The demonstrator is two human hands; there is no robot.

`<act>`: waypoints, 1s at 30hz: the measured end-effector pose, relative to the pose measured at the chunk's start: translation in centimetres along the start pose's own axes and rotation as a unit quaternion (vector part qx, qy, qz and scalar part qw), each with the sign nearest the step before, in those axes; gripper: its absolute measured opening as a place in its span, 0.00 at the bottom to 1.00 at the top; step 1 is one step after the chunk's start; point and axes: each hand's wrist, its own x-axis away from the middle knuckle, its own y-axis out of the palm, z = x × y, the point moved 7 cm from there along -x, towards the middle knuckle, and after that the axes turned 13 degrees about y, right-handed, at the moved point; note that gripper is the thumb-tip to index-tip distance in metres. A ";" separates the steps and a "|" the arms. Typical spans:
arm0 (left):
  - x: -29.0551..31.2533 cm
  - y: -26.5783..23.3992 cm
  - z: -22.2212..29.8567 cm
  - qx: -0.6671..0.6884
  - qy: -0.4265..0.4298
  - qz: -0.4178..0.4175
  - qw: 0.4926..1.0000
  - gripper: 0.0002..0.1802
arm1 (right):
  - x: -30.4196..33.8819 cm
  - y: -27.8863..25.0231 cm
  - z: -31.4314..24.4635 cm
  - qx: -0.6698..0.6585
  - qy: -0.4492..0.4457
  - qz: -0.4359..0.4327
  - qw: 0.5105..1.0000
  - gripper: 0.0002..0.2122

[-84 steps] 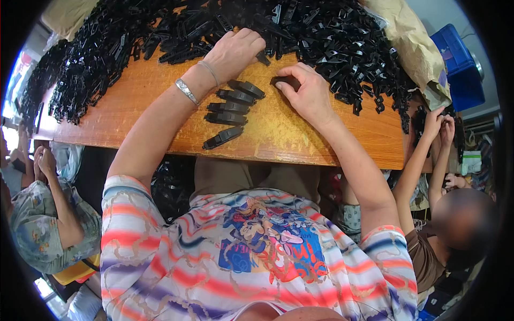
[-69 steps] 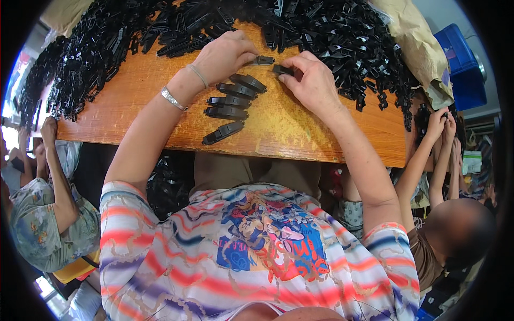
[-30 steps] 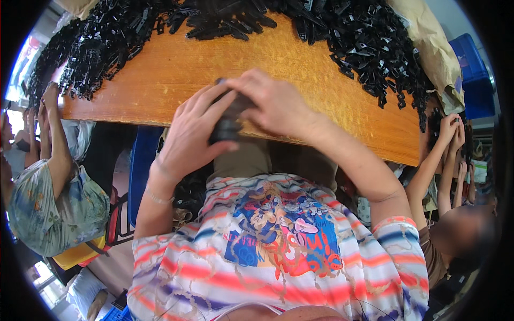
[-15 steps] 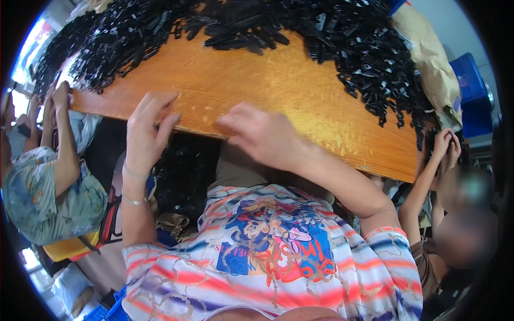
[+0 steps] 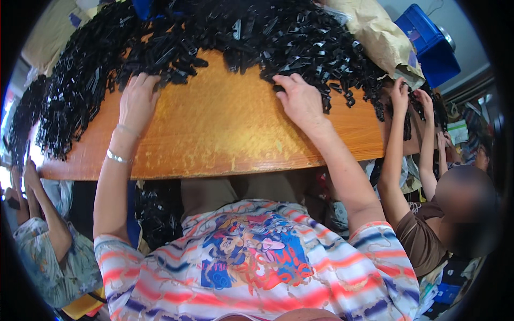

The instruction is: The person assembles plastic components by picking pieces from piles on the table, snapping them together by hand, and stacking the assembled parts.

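Observation:
A long heap of small black plastic pieces (image 5: 316, 51) curves around the far side of the brown wooden table (image 5: 214, 123). My left hand (image 5: 137, 104) reaches to the near edge of this heap, its fingers stretched forward and their tips at the pieces. Farther right, my right hand (image 5: 301, 101) also touches the heap's edge. Its thumb and forefinger stand apart, with dark pieces beside the fingertips. Both hands look open, although the pieces partly blend around the tips. The pieces are too small and crowded to name their exact kind.
At the right, a co-worker's hands (image 5: 399, 96) are near a brown paper sack (image 5: 377, 37); a blue crate (image 5: 428, 45) stands behind. Another person's arm (image 5: 45, 208) is at the left. A second sack (image 5: 51, 40) lies far left.
Both my hands have moved forward and apart, from the table's near edge to the black heap. The view has shifted, showing more of the co-worker at the right.

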 end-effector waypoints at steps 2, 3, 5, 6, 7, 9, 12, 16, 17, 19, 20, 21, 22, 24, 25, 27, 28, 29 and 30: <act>0.5 0.2 0.4 0.021 -0.013 -0.007 1.000 0.21 | -0.3 0.5 -0.8 -0.021 -0.007 -0.023 1.000 0.17; 0.4 0.4 0.5 0.023 -0.019 -0.011 1.000 0.22 | -0.7 0.7 -1.2 -0.036 -0.021 -0.031 0.999 0.17; 0.4 0.5 1.3 0.027 -0.021 -0.010 0.999 0.23 | -1.1 1.2 -2.0 -0.054 -0.019 -0.056 0.997 0.17; 0.6 0.4 2.5 0.116 -0.028 -0.007 0.993 0.24 | -1.4 1.4 -2.2 -0.075 -0.009 -0.062 0.995 0.18; 0.8 0.4 3.7 0.204 -0.034 -0.005 0.978 0.25 | -1.6 1.6 -2.4 -0.095 0.002 -0.068 0.993 0.18; 1.1 -0.2 6.1 0.223 0.003 0.010 0.975 0.24 | -1.6 2.1 -2.5 -0.123 0.011 -0.064 0.990 0.18; 0.8 -0.3 10.0 0.250 0.056 -0.054 0.965 0.20 | -1.5 2.6 -3.6 -0.216 0.027 -0.075 0.973 0.14; 1.3 -0.4 11.3 0.254 0.033 -0.045 0.966 0.18 | 0.7 5.1 -6.3 -0.393 0.140 -0.232 0.878 0.11; 1.5 -0.3 11.2 0.240 0.023 -0.037 0.970 0.17 | 1.1 5.0 -6.8 -0.393 0.143 -0.234 0.878 0.11; 2.4 -0.6 11.1 0.233 0.003 -0.027 0.972 0.16 | 2.2 5.5 -9.0 -0.466 0.129 -0.258 0.836 0.13; 2.5 -0.8 11.0 0.228 -0.008 -0.011 0.974 0.15 | 2.3 5.2 -9.0 -0.485 0.097 -0.219 0.841 0.13; 3.0 -0.8 11.0 0.209 -0.019 0.001 0.978 0.15 | 2.7 5.2 -9.2 -0.467 0.090 -0.229 0.850 0.13; 3.2 -0.7 10.8 0.187 -0.029 0.012 0.982 0.14 | 2.9 5.3 -9.1 -0.450 0.081 -0.239 0.857 0.12; 3.5 -0.3 10.3 0.183 -0.039 0.036 0.982 0.14 | 3.3 5.7 -8.0 -0.470 0.133 -0.228 0.842 0.11; 3.8 0.0 9.8 0.175 -0.061 0.025 0.982 0.14 | 3.2 4.5 -7.9 -0.393 0.129 -0.217 0.884 0.11; 3.9 -0.2 9.9 0.172 -0.045 0.049 0.983 0.13 | 3.1 3.5 -8.4 -0.359 0.110 -0.205 0.904 0.10; 4.3 -0.2 9.8 0.170 -0.057 0.044 0.983 0.13 | 3.0 3.5 -8.7 -0.326 0.091 -0.211 0.917 0.09; 4.6 -0.3 9.7 0.173 -0.066 0.047 0.982 0.12 | 3.0 3.5 -9.1 -0.292 0.072 -0.216 0.929 0.09; 4.5 -0.4 9.6 0.177 -0.068 0.054 0.980 0.12 | 2.8 3.4 -9.6 -0.265 0.066 -0.215 0.938 0.10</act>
